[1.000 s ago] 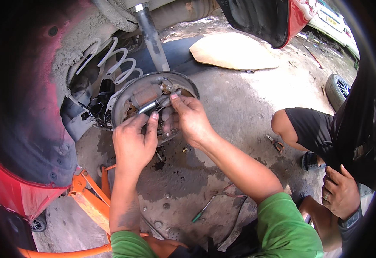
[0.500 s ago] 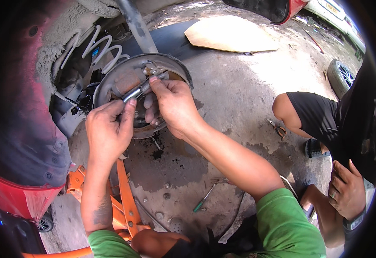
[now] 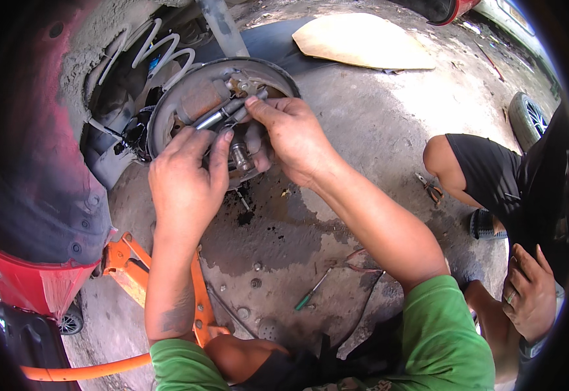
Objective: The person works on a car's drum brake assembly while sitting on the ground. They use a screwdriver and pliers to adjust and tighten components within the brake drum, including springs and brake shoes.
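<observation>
A silvery brake adjuster rod (image 3: 215, 118) lies slantwise across the drum brake's backing plate (image 3: 160, 122). My right hand (image 3: 292, 135) pinches its upper right end between thumb and fingers. At the lower left end, my left hand (image 3: 188, 174) is closed with bent fingers against the rod; its thumb rests just below, and the exact grip is partly hidden. Behind the rod sits a rusty brown curved part (image 3: 201, 101). The metal spindle (image 3: 240, 158) shows between my hands, low on the plate.
A pale coil spring (image 3: 160, 55) and the red car body (image 3: 20, 283) are at left. An orange jack (image 3: 203, 306) stands below. Pliers (image 3: 433, 190) and a green-handled screwdriver (image 3: 312, 292) lie on the floor. A co-worker's hand (image 3: 530, 293) and knee are at right.
The whole view has shifted slightly. My left thumb has moved off the rod to just below it, and the spindle shows more now. My right hand keeps its pinch.
</observation>
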The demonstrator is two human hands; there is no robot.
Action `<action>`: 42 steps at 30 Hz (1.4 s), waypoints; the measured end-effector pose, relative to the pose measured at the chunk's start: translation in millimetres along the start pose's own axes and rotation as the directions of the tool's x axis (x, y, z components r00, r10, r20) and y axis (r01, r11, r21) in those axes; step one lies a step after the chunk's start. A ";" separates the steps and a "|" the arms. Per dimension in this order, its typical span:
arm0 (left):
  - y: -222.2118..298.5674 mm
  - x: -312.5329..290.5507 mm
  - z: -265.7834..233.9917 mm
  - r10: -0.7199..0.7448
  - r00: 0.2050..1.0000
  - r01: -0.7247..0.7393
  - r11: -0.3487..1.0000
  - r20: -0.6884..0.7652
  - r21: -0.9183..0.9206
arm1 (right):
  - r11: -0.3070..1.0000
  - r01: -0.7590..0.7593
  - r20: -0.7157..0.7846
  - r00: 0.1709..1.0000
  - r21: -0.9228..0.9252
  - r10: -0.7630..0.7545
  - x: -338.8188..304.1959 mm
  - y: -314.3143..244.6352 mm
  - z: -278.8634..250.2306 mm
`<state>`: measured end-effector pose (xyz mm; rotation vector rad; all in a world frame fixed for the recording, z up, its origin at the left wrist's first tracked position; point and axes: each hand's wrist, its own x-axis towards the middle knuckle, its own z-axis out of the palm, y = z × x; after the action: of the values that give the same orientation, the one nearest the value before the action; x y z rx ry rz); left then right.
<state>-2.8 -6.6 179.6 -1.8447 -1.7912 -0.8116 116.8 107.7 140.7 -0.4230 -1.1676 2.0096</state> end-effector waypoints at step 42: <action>-16.7 -8.7 -5.1 -0.130 0.991 0.136 0.961 0.042 -0.240 | 0.999 -0.033 0.002 0.999 -0.015 0.033 -6.9 3.8 20.6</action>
<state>-19.8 -15.4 175.9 -1.9056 -1.9218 -1.1060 107.1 89.1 147.7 -0.4511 -1.1851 2.0309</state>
